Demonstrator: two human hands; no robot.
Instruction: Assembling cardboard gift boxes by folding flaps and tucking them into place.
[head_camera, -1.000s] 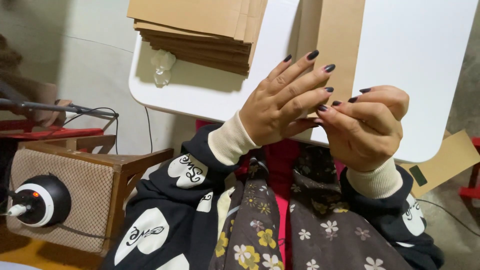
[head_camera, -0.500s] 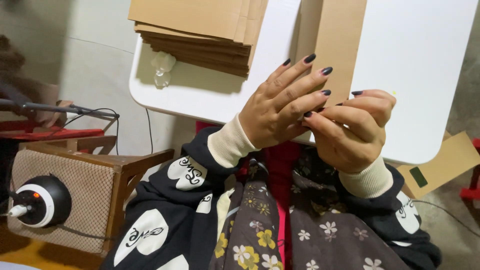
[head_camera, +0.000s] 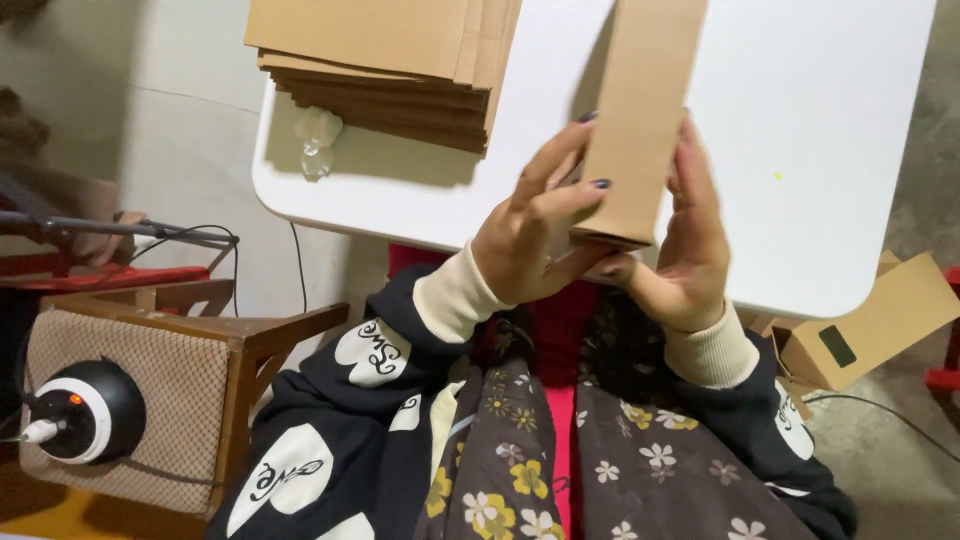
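One head-worn camera looks steeply down from just above the person's lap, close to both hands, facing forward over the near edge of the white table (head_camera: 420, 200). The floor shows on either side.

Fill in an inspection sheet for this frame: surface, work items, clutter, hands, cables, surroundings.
Surface: white table, rounded corners.
Work items: long cardboard box held upright; flat cardboard stack at the table's far left.
Clutter: small clear plastic piece by the stack.
Hands: left hand and right hand clamp the box's sides.
Cables: black cable hanging below the table edge.
Surroundings: wooden chair, round black device, open carton on the floor.
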